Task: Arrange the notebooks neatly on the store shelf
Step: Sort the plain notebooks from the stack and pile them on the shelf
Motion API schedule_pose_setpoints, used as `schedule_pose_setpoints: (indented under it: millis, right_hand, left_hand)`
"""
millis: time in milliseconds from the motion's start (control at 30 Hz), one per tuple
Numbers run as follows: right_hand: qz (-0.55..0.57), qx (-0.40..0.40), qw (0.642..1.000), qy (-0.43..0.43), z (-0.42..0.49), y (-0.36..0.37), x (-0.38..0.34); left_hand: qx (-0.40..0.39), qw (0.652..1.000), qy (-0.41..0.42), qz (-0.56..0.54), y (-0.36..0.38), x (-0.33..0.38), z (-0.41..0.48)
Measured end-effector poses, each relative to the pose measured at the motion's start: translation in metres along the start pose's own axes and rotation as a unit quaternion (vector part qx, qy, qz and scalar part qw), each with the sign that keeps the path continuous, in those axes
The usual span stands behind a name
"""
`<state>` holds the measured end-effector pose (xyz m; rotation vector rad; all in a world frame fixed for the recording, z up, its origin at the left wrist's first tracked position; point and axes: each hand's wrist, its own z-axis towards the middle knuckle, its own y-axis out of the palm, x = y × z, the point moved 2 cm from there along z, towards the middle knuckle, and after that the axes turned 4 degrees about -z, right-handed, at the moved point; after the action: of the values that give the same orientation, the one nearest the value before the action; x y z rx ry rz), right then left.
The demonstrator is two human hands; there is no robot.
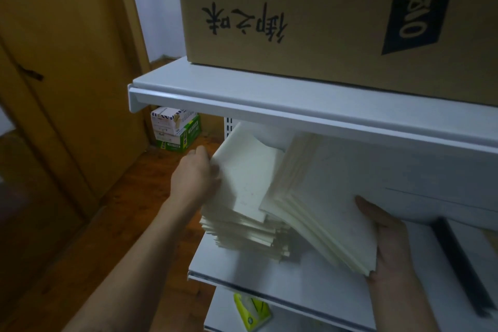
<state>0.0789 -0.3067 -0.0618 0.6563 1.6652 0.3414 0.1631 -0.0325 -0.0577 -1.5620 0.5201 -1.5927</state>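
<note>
At far left stood a wooden door (67, 62), not involved. On the middle shelf (269, 281), my left hand (194, 175) gripped the left edge of a tilted notebook (248, 175), fingers mostly hidden behind it. Under it lay the messy stack (242, 234), flat near the shelf's front-left corner, edges uneven. Just right, overlapping it, leaned a thicker bundle (323, 197), and my right hand (390, 245) clasped its lower right corner, thumb on the top cover, palm beneath. Handling guess: thin soft covers, light singly, bundle fairly heavy. The smooth covers were likely to slide and fan out. Better to hold by opposite edges, squeeze square and tap on the shelf. A cardboard box (296, 8) sat on the shelf above.
</note>
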Motion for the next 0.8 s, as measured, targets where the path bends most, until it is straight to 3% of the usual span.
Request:
schedule_pose_setpoints:
  millis: [167, 300, 400, 533, 667, 800]
  right_hand:
    - [-0.010, -0.014, 1.000, 0.007, 0.002, 0.004, 0.005]
    - [-0.019, -0.033, 0.999, 0.015, 0.006, 0.012, 0.008]
    - [-0.041, -0.037, 0.998, 0.022, 0.010, 0.011, 0.007]
    - [-0.069, -0.048, 0.996, 0.034, 0.010, 0.010, 0.004]
    - [-0.073, -0.030, 0.996, 0.035, 0.010, 0.007, 0.008]
    - [-0.070, -0.002, 0.997, 0.025, 0.009, 0.001, 0.008]
  left_hand:
    - [-0.001, 0.987, 0.055, -0.150, -0.013, 0.028, -0.019]
    - [-0.097, 0.911, -0.006, -0.401, -0.018, 0.048, -0.046]
    - [-0.137, 0.873, -0.025, -0.466, -0.001, 0.051, -0.063]
    - [-0.153, 0.861, -0.042, -0.483, 0.016, 0.052, -0.078]
    - [-0.149, 0.933, 0.009, -0.326, 0.002, 0.055, -0.070]
    - [-0.221, 0.909, 0.019, -0.353, -0.006, 0.056, -0.060]
